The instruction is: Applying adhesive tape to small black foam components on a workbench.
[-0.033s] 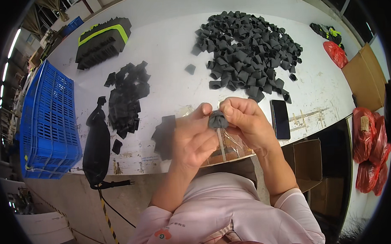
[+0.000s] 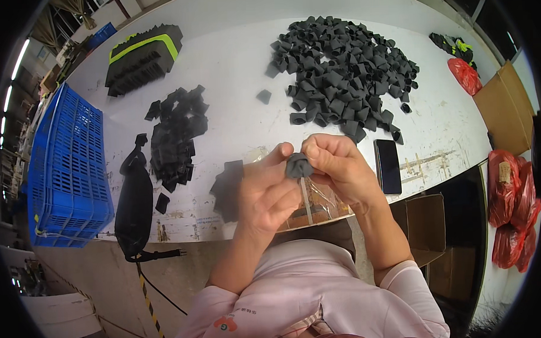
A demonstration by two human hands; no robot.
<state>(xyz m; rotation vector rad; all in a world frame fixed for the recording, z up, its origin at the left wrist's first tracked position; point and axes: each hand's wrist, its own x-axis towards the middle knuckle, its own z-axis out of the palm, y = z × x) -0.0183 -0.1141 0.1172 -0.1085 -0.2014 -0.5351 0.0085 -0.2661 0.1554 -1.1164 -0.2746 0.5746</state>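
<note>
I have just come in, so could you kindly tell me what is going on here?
The person's right hand pinches a small dark grey piece above the table, with the left hand close against its other side. Ahead to the right lies a heap of similar pieces; a phone lies to the right of the hands. Flatter dark pieces lie to the left, with a blue crate beyond.

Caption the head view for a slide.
Left hand and right hand hold a small grey piece near a dark heap.

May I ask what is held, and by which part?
A small dark grey piece: right edge in the right grip, left edge apparently in the left grip.
</note>
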